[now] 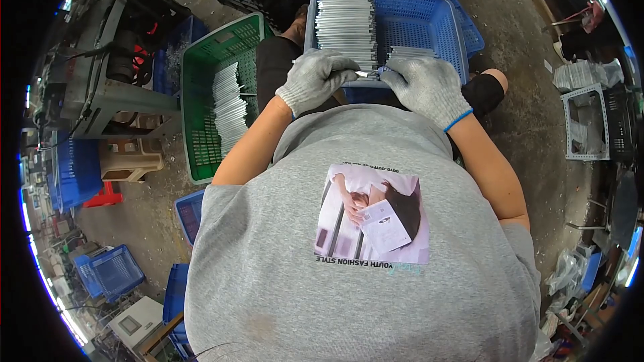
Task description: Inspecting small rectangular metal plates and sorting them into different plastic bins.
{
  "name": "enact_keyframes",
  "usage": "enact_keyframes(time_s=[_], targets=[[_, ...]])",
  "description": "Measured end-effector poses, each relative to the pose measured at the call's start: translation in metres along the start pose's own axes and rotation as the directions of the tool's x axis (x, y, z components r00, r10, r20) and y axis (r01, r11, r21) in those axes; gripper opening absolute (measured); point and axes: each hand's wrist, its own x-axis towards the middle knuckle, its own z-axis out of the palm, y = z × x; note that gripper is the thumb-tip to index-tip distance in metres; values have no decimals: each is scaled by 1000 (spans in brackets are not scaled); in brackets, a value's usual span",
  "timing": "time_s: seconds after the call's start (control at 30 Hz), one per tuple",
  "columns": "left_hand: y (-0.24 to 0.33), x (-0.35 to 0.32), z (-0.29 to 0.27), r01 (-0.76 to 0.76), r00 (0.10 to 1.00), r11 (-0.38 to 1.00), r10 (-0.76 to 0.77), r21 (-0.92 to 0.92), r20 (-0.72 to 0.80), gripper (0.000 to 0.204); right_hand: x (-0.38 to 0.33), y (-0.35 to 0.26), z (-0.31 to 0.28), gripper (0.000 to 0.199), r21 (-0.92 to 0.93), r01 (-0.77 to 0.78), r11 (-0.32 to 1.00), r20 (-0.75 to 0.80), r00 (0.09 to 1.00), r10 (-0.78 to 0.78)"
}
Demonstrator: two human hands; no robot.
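Rod (pixel 362 74) is gripped by the left hand (pixel 313 80). The right hand (pixel 426 86) is curled; its hold cannot be told.

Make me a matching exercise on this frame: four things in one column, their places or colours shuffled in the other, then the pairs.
Things
1. Pale rod
2. Green basket
3. Shirt
4. Near blue basket

Places and colours
A. Grey, with a printed picture
B. Straight ahead of the person, rods stacked inside
C. Between the left hand and the right hand, at the fingertips
D. On the person's left, with a heap of rods

Pairs: 1-C, 2-D, 3-A, 4-B
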Motion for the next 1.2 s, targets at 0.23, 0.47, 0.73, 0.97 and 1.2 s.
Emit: enact_keyframes(time_s=[0.23, 0.47, 0.73, 0.97, 1.2], targets=[[14, 2, 3, -51, 981, 988, 78, 147, -179, 13, 6, 0, -6, 23, 86, -55, 995, 114, 992, 45], [12, 1, 7, -51, 972, 984, 89, 173, -219, 13, 8, 3, 1, 24, 107, -104, 989, 128, 988, 90], [11, 2, 9, -60, 972, 986, 94, 157, -217, 12, 14, 9, 1, 27, 158, -78, 984, 92, 994, 64], [7, -1, 18, -54, 965, 989, 86, 135, -247, 13, 7, 3, 2, 29, 133, -98, 986, 205, 976, 70], [8, 4, 13, 208, 969, 943, -234, -261, -73, 15, 12, 24, 13, 29, 446, -140, 884, 67, 990, 123]])
